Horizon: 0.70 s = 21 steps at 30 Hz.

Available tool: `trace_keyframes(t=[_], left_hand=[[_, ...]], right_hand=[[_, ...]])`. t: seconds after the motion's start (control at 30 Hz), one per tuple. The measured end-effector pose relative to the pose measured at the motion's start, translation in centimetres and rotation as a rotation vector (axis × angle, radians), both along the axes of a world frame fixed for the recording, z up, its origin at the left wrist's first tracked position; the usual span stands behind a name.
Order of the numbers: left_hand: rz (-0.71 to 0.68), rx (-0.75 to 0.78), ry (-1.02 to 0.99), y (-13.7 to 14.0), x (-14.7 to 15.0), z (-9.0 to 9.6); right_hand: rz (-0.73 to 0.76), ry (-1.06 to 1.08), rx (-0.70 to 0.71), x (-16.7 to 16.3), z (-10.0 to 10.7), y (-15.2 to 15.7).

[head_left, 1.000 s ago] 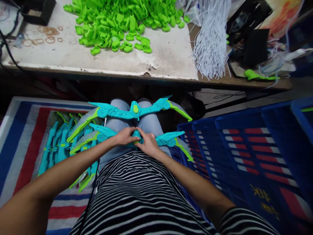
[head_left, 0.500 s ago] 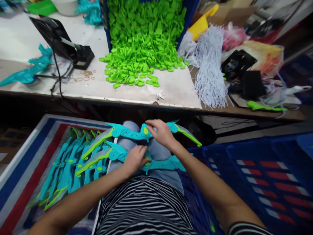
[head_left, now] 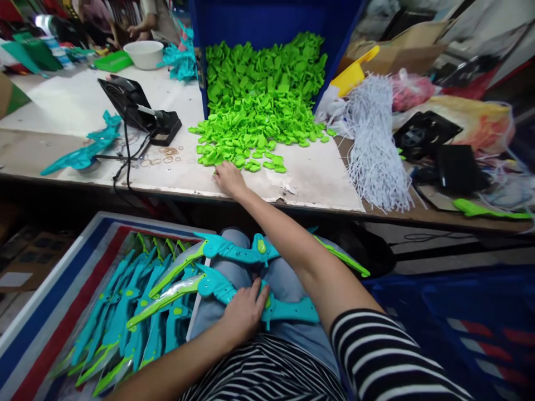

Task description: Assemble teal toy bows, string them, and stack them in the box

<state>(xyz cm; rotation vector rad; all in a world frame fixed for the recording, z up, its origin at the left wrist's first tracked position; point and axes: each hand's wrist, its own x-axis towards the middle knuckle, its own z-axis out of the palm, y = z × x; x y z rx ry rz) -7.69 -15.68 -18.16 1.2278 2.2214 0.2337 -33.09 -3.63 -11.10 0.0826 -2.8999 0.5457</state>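
Note:
Two turquoise toy bows with lime-green tips lie across my lap. My left hand [head_left: 244, 309] grips the nearer bow [head_left: 292, 311] at its middle, fingers bent over it. The farther bow [head_left: 236, 250] rests just beyond, with a green piece [head_left: 261, 245] set in its centre; my right forearm hides part of it. Out on the table, my right hand [head_left: 229, 179] is closed at the front left edge of a heap of small green plastic pieces [head_left: 259, 125]. A sliver of green shows at its fingertips.
A blue crate [head_left: 280, 19] on its side holds more green pieces. Left stand a black fan-like device [head_left: 125, 97] with a cable and rubber bands [head_left: 169, 150]. White strings [head_left: 376, 145] hang at right. More bows fill a striped-lined box [head_left: 100, 267] beside my left leg. People sit far left.
My right hand has left the farther bow and reached forward to the green pieces. My left hand stays on the nearer bow. The camera view has tilted up.

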Motion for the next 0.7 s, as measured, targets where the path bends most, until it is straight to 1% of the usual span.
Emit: trace_keyframes(t=[0.07, 0.13, 0.2, 0.23, 0.3, 0.33, 0.4, 0.47, 0.53, 0.6, 0.63, 0.7], left_hand=[[0.030, 0.014, -0.059, -0.2, -0.7, 1.3], [0.077, 0.026, -0.154, -0.3, -1.7, 2.5], [0.113, 0.029, -0.300, -0.3, -2.9, 3.3], [0.122, 0.024, -0.397, -0.1, -3.6, 3.5], [0.144, 0.006, -0.631, 0.2, -5.0, 3.1], [0.170, -0.011, -0.751, 0.5, -5.5, 2.7], [0.253, -0.036, -0.937, 0.9, -6.3, 1.5], [0.342, -0.031, -1.047, 1.1, -6.6, 0.3], [0.387, 0.003, -1.111, 1.2, -6.7, -0.7], [0.400, 0.054, -1.152, 1.1, -6.7, -1.2], [0.399, 0.072, -1.164, 1.0, -6.7, -1.3], [0.390, 0.091, -1.178, 0.9, -6.7, -1.4]], right_hand=[[-0.011, -0.009, -0.003, 1.7, 0.3, 2.8], [-0.041, -0.034, 0.073, 3.6, 1.0, 6.2], [-0.017, -0.076, 0.257, 5.3, 1.9, 9.4], [0.023, -0.100, 0.368, 6.0, 2.4, 10.7], [0.151, -0.160, 0.562, 6.7, 3.4, 12.1], [0.218, -0.196, 0.630, 6.7, 3.8, 12.3], [0.320, -0.250, 0.699, 6.4, 4.3, 11.8], [0.388, -0.275, 0.689, 5.7, 4.4, 11.1], [0.438, -0.264, 0.616, 5.0, 4.0, 10.8], [0.456, -0.212, 0.477, 4.7, 3.0, 11.3], [0.435, -0.167, 0.390, 4.8, 2.4, 11.8], [0.326, -0.057, 0.206, 5.3, 1.0, 13.0]])
